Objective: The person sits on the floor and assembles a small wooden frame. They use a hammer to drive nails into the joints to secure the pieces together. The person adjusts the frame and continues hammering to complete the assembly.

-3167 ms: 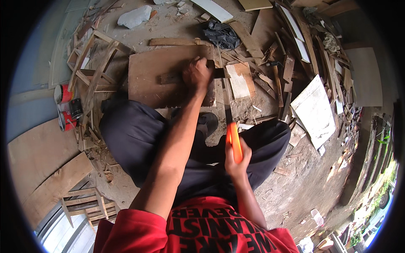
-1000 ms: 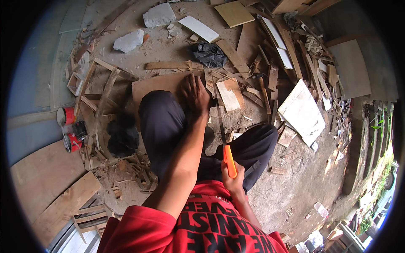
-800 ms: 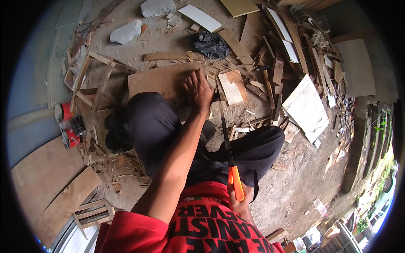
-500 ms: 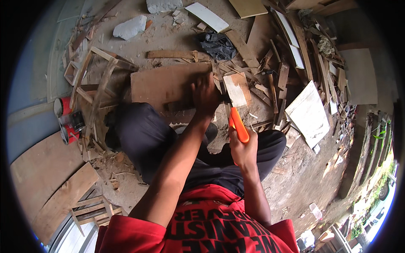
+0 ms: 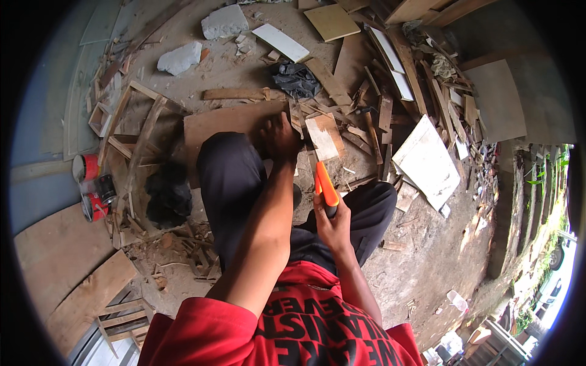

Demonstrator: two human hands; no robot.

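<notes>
My right hand is closed round the orange handle of a handsaw. Its blade runs away from me beside the right edge of a wide brown wooden board, and my left arm and hand partly hide where they meet. My left hand presses on the board's right end with its fingers apart. My left knee is raised over the board's near side. A small board with a pale, partly peeled face lies just right of the blade.
A hammer lies among wood offcuts at the right, near a large white panel. A black plastic bag lies beyond the board. Wooden frames and red cans stand at the left. Concrete chunks lie farther off.
The handsaw and my right hand have drawn slightly back toward me. My left knee has shifted right, over the board. The whole view has moved a little, while my left hand stays on the board.
</notes>
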